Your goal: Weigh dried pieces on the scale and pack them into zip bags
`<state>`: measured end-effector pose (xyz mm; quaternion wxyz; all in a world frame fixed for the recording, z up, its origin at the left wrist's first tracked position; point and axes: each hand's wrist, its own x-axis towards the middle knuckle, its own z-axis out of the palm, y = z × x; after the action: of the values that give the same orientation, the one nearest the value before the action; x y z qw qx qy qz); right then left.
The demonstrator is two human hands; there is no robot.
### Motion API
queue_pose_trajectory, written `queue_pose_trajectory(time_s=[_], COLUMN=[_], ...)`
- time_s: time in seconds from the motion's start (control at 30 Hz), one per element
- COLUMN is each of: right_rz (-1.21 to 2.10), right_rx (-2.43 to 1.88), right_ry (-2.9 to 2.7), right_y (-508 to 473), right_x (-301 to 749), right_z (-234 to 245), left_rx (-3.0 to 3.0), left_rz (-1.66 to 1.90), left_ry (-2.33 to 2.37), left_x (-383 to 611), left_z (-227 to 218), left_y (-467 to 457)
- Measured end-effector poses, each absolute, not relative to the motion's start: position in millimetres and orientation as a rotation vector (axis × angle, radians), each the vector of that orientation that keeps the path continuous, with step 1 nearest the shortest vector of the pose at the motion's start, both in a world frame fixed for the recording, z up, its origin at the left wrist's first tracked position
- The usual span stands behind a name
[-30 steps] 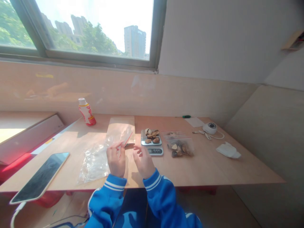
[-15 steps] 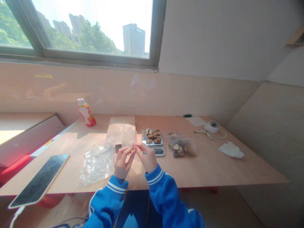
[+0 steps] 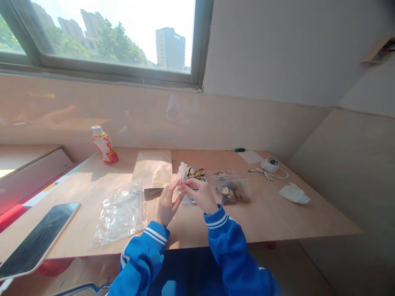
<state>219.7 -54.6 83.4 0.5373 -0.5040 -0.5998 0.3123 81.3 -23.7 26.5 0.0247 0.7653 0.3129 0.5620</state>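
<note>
My left hand (image 3: pixel 167 202) and my right hand (image 3: pixel 201 194) meet above the table, both pinching the red-edged mouth of a small clear plastic bag (image 3: pixel 182 172) that stands up between the fingertips. Right behind the hands sits a small kitchen scale (image 3: pixel 197 176) with brown dried pieces on its pan, partly hidden by my right hand. To its right lies a clear bag of dried pieces (image 3: pixel 232 190). A pile of empty clear bags (image 3: pixel 119 213) lies left of my left hand.
A brown paper bag (image 3: pixel 152 168) lies behind the hands. A small red-and-white drink bottle (image 3: pixel 103 145) stands at the back left. A tablet (image 3: pixel 34 240) overhangs the table's front left edge. A white round device with cable (image 3: pixel 270 165), a crumpled tissue (image 3: pixel 293 194) and a paper sheet (image 3: pixel 251 157) lie right.
My hands came together on the small bag and moved away from me toward the scale, lifting the bag's mouth upright. The view shifted slightly left.
</note>
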Motion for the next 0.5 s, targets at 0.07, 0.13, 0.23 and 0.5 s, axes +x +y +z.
queue_pose_trajectory(time_s=[0.07, 0.13, 0.23, 0.5], right_rz=[0.726, 0.708, 0.713, 0.690], right_rx=[-1.186, -1.176, -1.210, -1.280], right_ry=[-1.484, -1.531, -1.490, -1.275], right_y=[-53, -53, -53, -42], right_x=[221, 220, 222, 260], right_z=[88, 92, 93, 75], left_rx=[2.354, 2.302, 2.181, 1.828], left_rz=[1.765, 1.835, 1.992, 2.205], left_ry=[0.982, 1.017, 1.071, 1.382], left_x=[83, 84, 82, 68], left_z=[22, 17, 9, -10], left_y=[-24, -24, -24, -20])
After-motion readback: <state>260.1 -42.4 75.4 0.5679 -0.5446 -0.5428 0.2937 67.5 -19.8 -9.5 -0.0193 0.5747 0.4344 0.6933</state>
